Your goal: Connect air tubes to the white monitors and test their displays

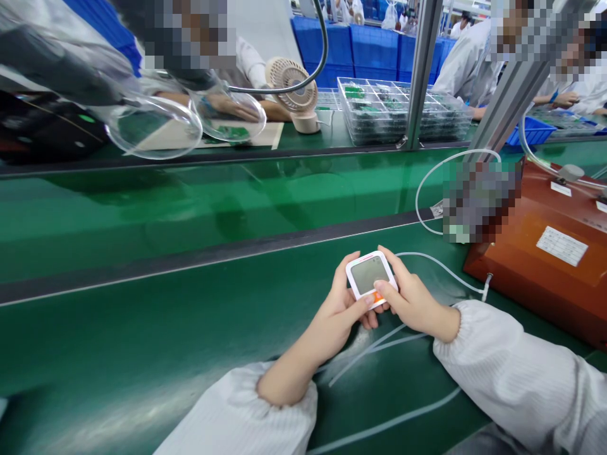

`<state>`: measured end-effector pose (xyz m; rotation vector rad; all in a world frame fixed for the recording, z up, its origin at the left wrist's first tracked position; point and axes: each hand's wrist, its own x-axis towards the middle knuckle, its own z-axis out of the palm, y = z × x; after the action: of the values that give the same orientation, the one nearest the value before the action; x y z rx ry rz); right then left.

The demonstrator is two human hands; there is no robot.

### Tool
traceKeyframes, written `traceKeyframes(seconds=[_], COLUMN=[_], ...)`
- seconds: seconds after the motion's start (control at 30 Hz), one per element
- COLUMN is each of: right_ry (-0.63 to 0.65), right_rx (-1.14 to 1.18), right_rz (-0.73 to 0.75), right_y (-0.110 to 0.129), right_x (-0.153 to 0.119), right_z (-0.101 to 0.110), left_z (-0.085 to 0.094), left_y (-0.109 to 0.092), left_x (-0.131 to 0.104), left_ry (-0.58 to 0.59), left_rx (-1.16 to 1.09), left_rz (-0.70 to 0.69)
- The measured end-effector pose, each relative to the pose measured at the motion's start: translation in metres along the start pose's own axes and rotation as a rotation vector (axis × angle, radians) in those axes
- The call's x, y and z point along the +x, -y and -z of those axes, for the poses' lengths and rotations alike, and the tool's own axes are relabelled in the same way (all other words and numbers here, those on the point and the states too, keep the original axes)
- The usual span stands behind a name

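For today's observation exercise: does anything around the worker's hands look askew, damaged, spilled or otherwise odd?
Nothing stands out. Both hands, left hand and right hand, hold a small white device with a blank grey screen, seemingly intact. Pale tubes lie loosely on the green bench; nothing looks spilled.

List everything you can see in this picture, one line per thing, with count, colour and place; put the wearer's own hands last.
small screen device: one, white with an orange edge, held in both hands
brown box: one, right
tubing: white, loops beside the box
green belt: one, under the hands
desk fan: one, beige, far bench
clear trays: a stack, far bench
blue crates: several, background
co-workers: white coats, far side
left hand: grips the device
right hand: grips the device
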<state>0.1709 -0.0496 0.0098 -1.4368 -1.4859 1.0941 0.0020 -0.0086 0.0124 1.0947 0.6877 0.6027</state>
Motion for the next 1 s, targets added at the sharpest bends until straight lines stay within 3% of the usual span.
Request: traceKeyframes(seconds=[1.0], right_ry=[-0.002], right_rx=[-0.002], right_rz=[-0.009], right_y=[0.0002], right_x=[-0.0002], right_z=[0.0002], left_z=[0.0], left_y=[0.0005], left_x=[-0.0006], left_ry=[-0.018], left_rx=[-0.01], left_rz=[0.009])
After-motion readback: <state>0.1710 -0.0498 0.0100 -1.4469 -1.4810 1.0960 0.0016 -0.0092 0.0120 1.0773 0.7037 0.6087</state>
